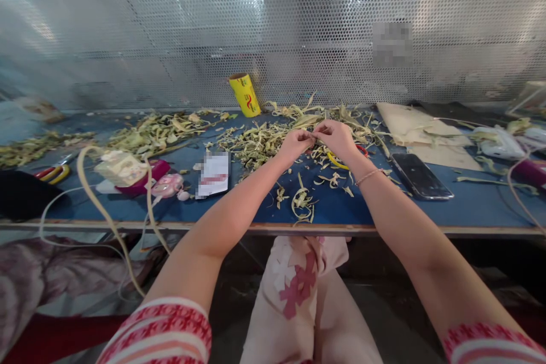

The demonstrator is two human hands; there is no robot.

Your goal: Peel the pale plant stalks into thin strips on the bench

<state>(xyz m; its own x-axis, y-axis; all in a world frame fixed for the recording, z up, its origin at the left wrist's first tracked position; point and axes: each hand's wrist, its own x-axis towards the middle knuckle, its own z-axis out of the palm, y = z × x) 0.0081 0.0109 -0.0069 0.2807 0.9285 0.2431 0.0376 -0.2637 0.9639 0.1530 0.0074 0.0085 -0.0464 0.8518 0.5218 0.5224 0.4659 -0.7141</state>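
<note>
"Red-and-white patterned fabric sleeves (170,327) are seen nearest. The grip?"

"In front-right of the yellow cylindrical tube (245,95), left hand (295,144) and right hand (336,136) are pinched; anything between fingertips cannot be told. Dried, curled yellow-green leaves (260,145) are strewn there."

Left arm (239,205), right arm (394,207) stretched forward, converging; left hand (295,144), right hand (335,137) close together, fingers (305,135) pinched.

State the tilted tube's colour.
The tube is yellow with red markings, seen in the head view.
</note>
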